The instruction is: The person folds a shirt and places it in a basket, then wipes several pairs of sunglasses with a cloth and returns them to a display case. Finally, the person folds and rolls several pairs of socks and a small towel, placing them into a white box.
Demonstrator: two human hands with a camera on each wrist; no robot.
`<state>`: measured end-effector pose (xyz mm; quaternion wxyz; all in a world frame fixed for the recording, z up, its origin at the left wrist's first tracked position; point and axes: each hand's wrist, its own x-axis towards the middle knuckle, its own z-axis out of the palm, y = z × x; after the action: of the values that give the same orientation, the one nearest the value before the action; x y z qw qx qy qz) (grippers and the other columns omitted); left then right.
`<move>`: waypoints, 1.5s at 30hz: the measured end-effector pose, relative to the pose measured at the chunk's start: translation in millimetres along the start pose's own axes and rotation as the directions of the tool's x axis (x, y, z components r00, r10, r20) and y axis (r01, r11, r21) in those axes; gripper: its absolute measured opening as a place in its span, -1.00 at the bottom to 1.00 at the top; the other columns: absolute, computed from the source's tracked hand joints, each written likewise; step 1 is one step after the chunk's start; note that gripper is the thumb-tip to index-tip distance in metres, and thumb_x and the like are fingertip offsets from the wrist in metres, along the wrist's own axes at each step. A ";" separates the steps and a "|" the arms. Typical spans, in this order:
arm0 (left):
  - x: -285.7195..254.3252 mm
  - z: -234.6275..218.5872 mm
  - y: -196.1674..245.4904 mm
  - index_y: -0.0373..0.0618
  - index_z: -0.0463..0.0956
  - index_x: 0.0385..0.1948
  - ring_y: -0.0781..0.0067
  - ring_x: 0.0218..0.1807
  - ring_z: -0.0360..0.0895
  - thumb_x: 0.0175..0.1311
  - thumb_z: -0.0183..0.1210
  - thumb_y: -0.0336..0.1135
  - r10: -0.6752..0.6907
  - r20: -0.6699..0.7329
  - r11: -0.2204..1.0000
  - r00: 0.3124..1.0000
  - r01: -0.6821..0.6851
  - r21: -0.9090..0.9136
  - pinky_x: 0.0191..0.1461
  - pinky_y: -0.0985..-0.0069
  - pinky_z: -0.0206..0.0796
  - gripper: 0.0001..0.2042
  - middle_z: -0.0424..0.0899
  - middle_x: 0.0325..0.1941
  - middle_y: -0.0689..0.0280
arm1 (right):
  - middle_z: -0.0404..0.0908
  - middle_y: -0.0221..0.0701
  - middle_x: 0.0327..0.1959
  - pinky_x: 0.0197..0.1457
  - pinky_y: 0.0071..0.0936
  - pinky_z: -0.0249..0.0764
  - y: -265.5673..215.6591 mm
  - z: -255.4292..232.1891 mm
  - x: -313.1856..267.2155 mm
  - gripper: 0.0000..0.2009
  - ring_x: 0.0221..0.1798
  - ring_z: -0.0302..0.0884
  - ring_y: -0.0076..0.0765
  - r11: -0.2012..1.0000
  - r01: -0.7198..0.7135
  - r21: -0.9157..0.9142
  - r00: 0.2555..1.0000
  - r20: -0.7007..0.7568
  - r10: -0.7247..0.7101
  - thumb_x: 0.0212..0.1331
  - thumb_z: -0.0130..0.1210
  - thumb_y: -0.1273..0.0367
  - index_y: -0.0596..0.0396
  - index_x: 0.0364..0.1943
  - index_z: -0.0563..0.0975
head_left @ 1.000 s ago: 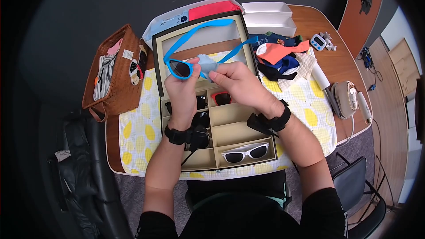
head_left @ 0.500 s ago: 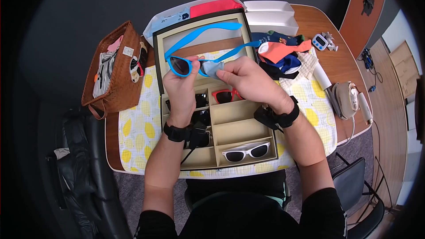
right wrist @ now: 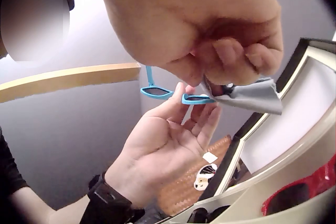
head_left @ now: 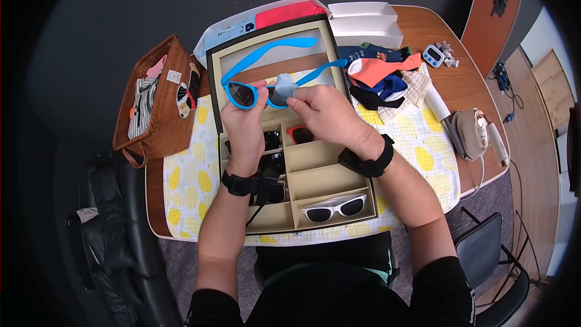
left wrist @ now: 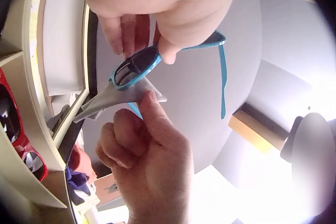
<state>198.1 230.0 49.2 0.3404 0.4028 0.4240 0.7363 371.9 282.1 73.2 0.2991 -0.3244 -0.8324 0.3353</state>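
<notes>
Blue sunglasses (head_left: 241, 95) are held up over the box, temples unfolded and pointing away. My left hand (head_left: 243, 127) pinches them near the bridge with thumb and fingers. Between the thumb and curled fingers of my right hand (head_left: 331, 116) is a light grey-blue cloth (head_left: 285, 86), lying against the right-hand lens. In the left wrist view the cloth (left wrist: 123, 97) hangs along the lower lens rim. The divided box (head_left: 319, 156) below holds red sunglasses (head_left: 301, 134), white sunglasses (head_left: 334, 209) and several dark pairs, partly hidden by my left hand and wrist strap.
A woven basket (head_left: 162, 109) with clothing stands on the left. Behind the open lid are white trays (head_left: 366, 27). Socks (head_left: 381, 72), a small timer (head_left: 433, 55) and a beige corded device (head_left: 469, 135) lie on the right. A lemon-print cloth (head_left: 203, 181) covers part of the table.
The cloth has shifted slightly over the right-hand lens, and my right hand has moved a little right and then back left. The sunglasses have tilted slightly, still held by my left hand.
</notes>
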 end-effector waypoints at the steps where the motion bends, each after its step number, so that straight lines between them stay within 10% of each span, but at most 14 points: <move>1: 0.1 -1.4 -1.6 -0.33 0.63 -0.13 0.48 -0.05 0.64 0.34 0.30 -0.49 0.001 0.001 1.000 1.000 -0.001 0.000 0.08 0.53 0.46 -0.85 0.75 -0.11 0.19 | 0.52 -0.17 -0.64 -0.40 -0.21 0.41 0.2 0.1 -0.1 -0.72 -0.56 0.53 -0.10 1.000 0.000 0.000 1.000 -0.001 0.000 0.44 0.06 0.26 0.20 -0.32 0.62; 7: -2.2 0.0 -1.6 -0.30 0.64 -0.12 0.55 -0.09 0.61 0.35 0.30 -0.48 -0.057 0.011 0.997 0.998 0.058 -0.052 0.03 0.59 0.46 -0.85 0.71 -0.11 0.29 | 0.41 -0.38 -0.70 -0.47 -0.34 0.35 -6.1 -3.0 -0.5 -0.68 -0.62 0.37 -0.46 0.960 0.010 0.280 0.996 0.085 -0.035 0.48 0.05 0.28 0.26 -0.37 0.55; 13: 0.6 -5.3 -9.3 -0.31 0.64 -0.13 0.52 -0.09 0.62 0.35 0.30 -0.47 0.003 0.011 1.000 1.000 -0.003 -0.019 0.05 0.53 0.47 -0.86 0.72 -0.13 0.28 | 0.44 -0.25 -0.69 -0.42 -0.26 0.38 -9.9 -2.3 -1.7 -0.67 -0.62 0.43 -0.28 0.996 0.076 0.050 0.996 -0.047 -0.074 0.45 0.07 0.25 0.26 -0.37 0.56; 15: 1.1 -5.1 -7.6 -0.32 0.63 -0.14 0.47 -0.07 0.65 0.35 0.30 -0.47 0.041 -0.018 0.999 0.999 -0.041 0.005 0.07 0.48 0.47 -0.86 0.73 -0.13 0.25 | 0.63 -0.06 -0.51 -0.21 0.00 0.50 -12.9 -4.5 -1.8 -0.70 -0.31 0.63 0.18 0.998 -0.038 -0.056 0.999 -0.035 0.036 0.40 0.03 0.23 0.16 -0.36 0.63; 22: -0.4 -3.7 -5.8 -0.33 0.63 -0.15 0.39 -0.02 0.69 0.35 0.30 -0.48 0.038 0.001 0.999 0.999 -0.038 -0.012 0.10 0.47 0.47 -0.86 0.74 -0.13 0.21 | 0.62 -0.04 -0.51 -0.19 -0.01 0.51 -17.9 -12.1 -2.6 -0.68 -0.32 0.63 0.18 0.984 -0.176 0.001 0.983 0.059 0.175 0.38 0.05 0.25 0.18 -0.43 0.63; 31: 0.8 -4.2 -5.9 -0.32 0.63 -0.14 0.38 -0.04 0.70 0.35 0.30 -0.47 0.025 -0.011 0.999 1.000 -0.025 -0.026 0.08 0.48 0.49 -0.85 0.74 -0.14 0.22 | 0.58 -0.20 -0.69 -0.29 -0.19 0.54 -27.6 -14.8 -6.3 -0.66 -0.49 0.66 -0.09 0.967 -0.165 0.195 0.983 0.109 0.146 0.39 0.04 0.30 0.26 -0.49 0.60; 33: 0.4 -2.3 -4.5 -0.31 0.64 -0.14 0.44 -0.07 0.68 0.35 0.30 -0.46 0.030 -0.007 0.998 1.000 -0.030 -0.047 0.06 0.52 0.48 -0.86 0.73 -0.14 0.23 | 0.42 -0.46 -0.73 -0.52 -0.43 0.33 -29.4 -12.2 -6.8 -0.63 -0.61 0.39 -0.59 0.893 -0.213 0.397 0.974 0.161 0.160 0.46 0.04 0.33 0.29 -0.53 0.50; 36: 0.8 -5.4 -6.1 -0.29 0.65 -0.15 0.53 -0.10 0.63 0.36 0.31 -0.44 0.019 -0.036 0.999 0.999 -0.021 -0.044 0.04 0.56 0.44 -0.86 0.73 -0.15 0.27 | 0.39 -0.42 -0.77 -0.49 -0.40 0.40 -15.8 -0.5 -4.3 -0.67 -0.63 0.46 -0.52 0.922 -0.015 0.386 0.998 0.059 -0.008 0.44 0.04 0.32 0.25 -0.49 0.54; 45: -2.9 -1.6 -4.8 -0.29 0.65 -0.15 0.60 -0.11 0.58 0.36 0.32 -0.41 0.006 0.006 1.000 1.000 -0.005 -0.019 0.02 0.60 0.40 -0.85 0.72 -0.16 0.32 | 0.39 -0.44 -0.75 -0.53 -0.42 0.32 -8.4 3.3 -1.3 -0.65 -0.64 0.37 -0.56 0.893 -0.021 0.449 0.999 0.039 0.004 0.46 0.04 0.32 0.26 -0.52 0.50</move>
<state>198.8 229.0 43.5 0.3434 0.4028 0.4149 0.7400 367.4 275.1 77.1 0.3483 -0.2456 -0.7359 0.5261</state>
